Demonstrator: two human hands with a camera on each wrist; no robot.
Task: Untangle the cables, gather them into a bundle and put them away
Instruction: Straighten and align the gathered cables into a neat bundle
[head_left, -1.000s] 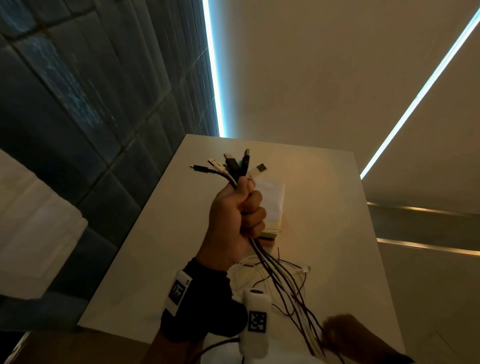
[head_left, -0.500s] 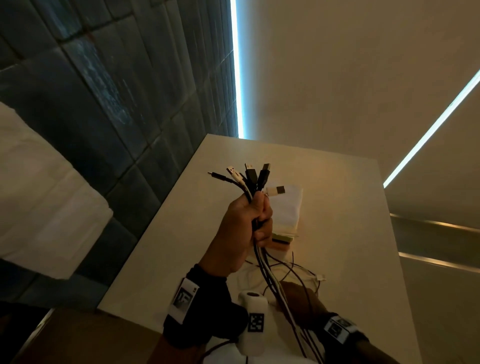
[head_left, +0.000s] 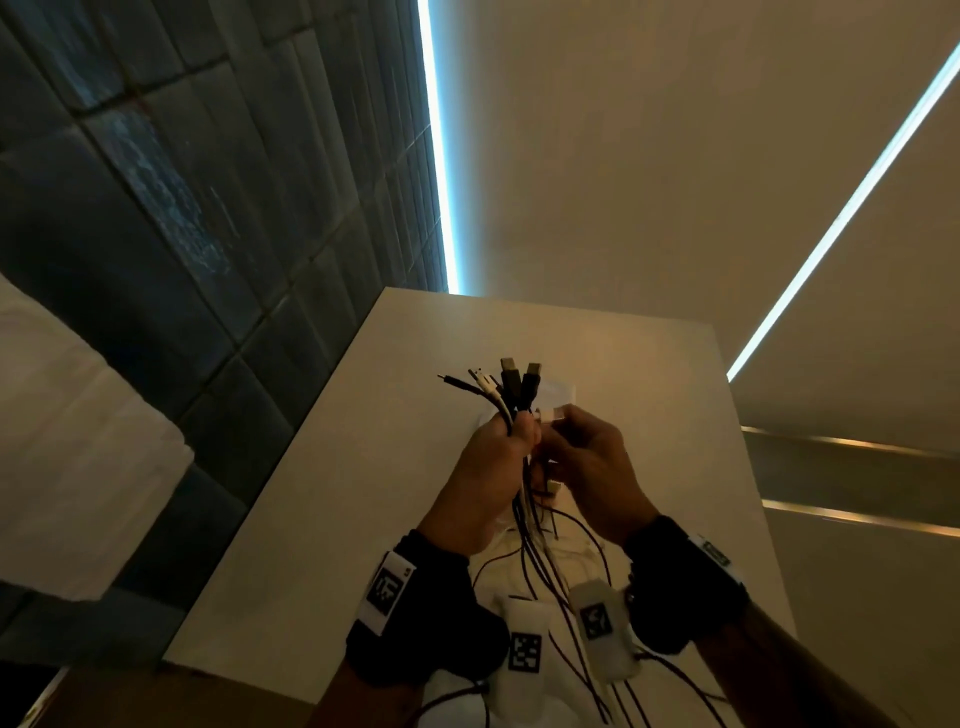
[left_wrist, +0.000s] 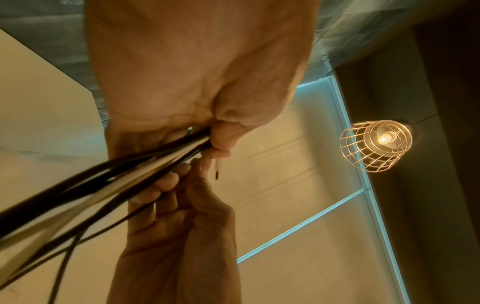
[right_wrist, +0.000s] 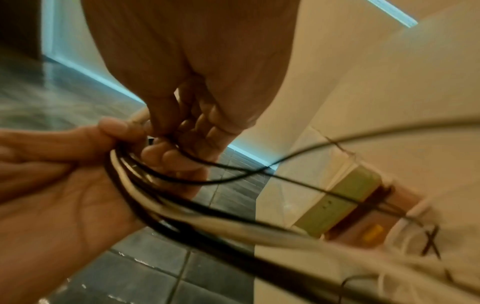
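My left hand (head_left: 498, 457) is raised above the table and grips a bundle of black and white cables (head_left: 511, 387), whose plugs fan out above the fist. The loose lengths (head_left: 535, 551) hang from the fist onto the table. My right hand (head_left: 582, 457) is pressed against the left one, its fingertips pinching a white plug (head_left: 553, 413) beside the left thumb. In the left wrist view that white plug (left_wrist: 217, 165) with a dark tip pokes out between the fingers of both hands. In the right wrist view a thin black cable (right_wrist: 207, 162) loops under the curled right fingers (right_wrist: 197, 127).
The pale table (head_left: 363, 467) runs away from me, with a dark tiled wall (head_left: 182, 208) on its left. A clear pouch holding a green and pink box (right_wrist: 345, 201) lies on the table behind the hands. A wire-cage lamp (left_wrist: 376, 144) hangs overhead.
My right hand has come up from the hanging cables at the near table edge to the top of the bundle and now pinches the white plug. The left hand kept its grip.
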